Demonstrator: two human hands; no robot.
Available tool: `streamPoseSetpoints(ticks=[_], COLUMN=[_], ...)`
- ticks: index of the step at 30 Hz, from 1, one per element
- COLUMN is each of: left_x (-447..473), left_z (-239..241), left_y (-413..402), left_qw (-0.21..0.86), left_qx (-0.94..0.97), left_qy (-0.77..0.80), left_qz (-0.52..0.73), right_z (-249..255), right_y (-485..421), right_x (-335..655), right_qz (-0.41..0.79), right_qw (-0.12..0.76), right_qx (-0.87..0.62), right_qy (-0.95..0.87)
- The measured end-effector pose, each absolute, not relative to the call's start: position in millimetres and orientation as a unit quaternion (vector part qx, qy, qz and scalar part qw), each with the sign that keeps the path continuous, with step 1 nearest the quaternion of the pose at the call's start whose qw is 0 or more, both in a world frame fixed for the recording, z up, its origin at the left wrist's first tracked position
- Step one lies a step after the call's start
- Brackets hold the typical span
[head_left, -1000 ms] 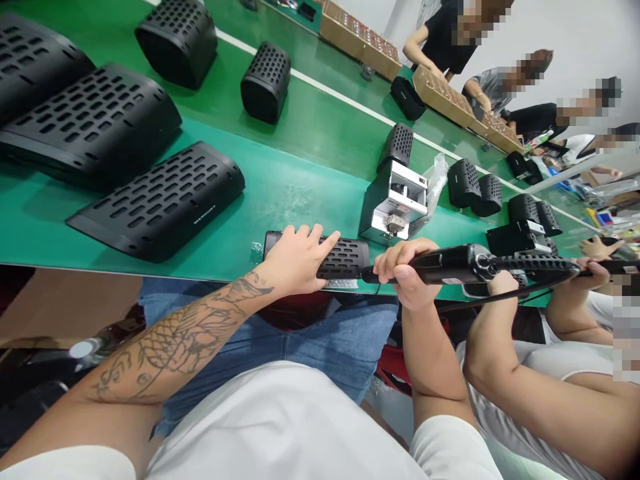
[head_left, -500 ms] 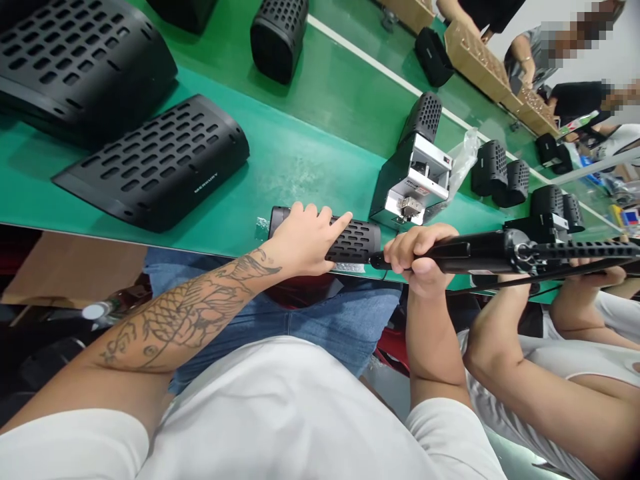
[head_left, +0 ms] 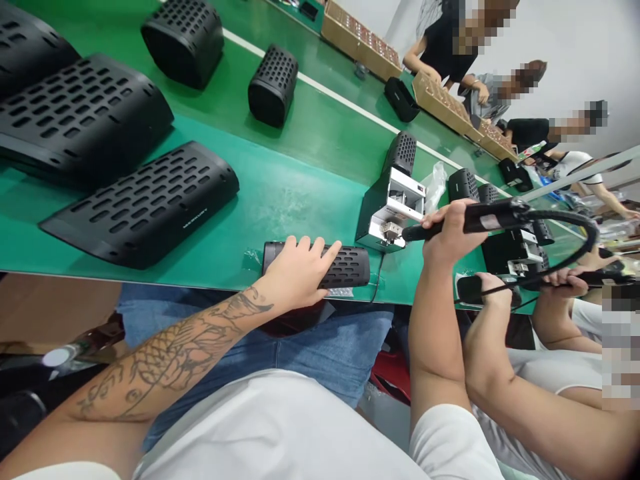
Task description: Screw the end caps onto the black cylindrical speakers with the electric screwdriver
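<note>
Your left hand presses flat on the perforated black cylinder lying at the counter edge, steadying it, while your right hand, clenched around the electric screwdriver, holds its tip at the screw feeder just beyond.

1. A perforated cylinder lies along the near edge of the tabletop, under the left hand.
2. Just behind and right of it stands a boxy device.
3. The right hand holds an electric screwdriver beside that device.
4. Large perforated covers lie far left.
</note>
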State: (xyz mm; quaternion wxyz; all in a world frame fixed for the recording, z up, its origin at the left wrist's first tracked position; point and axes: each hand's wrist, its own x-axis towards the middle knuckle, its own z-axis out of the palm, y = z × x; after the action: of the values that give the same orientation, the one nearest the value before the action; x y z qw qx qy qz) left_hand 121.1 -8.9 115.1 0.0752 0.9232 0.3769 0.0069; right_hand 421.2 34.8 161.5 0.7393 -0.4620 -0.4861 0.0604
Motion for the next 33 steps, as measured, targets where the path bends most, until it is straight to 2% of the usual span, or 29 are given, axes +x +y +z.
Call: streamPoseSetpoints(ticks=[2,6,11,18,26,33], left_x=[114.4,75.4,20.1,10.8,13.6,12.8], left_z=[112.1,91.8,39.3,-3.4,-9.9,-5.9], left_y=[-11.1,-9.9,-2.2,-0.6,-3.4,-3.4], left_qw=[0.076,0.101,0.208,0.370,0.348,0.337], left_qx=[0.933,0.915,0.837,0.784,0.785,0.788], left_qy=[0.348,0.326,0.361,0.379,0.380,0.398], left_qz=[0.053,0.216,0.355,0.324,0.344,0.327], right_z=[147.7,128.6,145.3,146.5,135.9,136.2], right_y=[53.2,52.0,25.6,32.7,42.6,50.8], right_x=[429.9,427.6,421.6,425.1,418.9,425.7], right_qz=[0.052,0.111,0.106,0.040,0.029,0.053], right_qw=[0.730,0.717,0.743,0.738,0.770,0.729], right_qx=[-0.483,-0.483,-0.443,-0.440,-0.418,-0.478], right_qy=[-0.481,-0.490,-0.491,-0.511,-0.481,-0.488])
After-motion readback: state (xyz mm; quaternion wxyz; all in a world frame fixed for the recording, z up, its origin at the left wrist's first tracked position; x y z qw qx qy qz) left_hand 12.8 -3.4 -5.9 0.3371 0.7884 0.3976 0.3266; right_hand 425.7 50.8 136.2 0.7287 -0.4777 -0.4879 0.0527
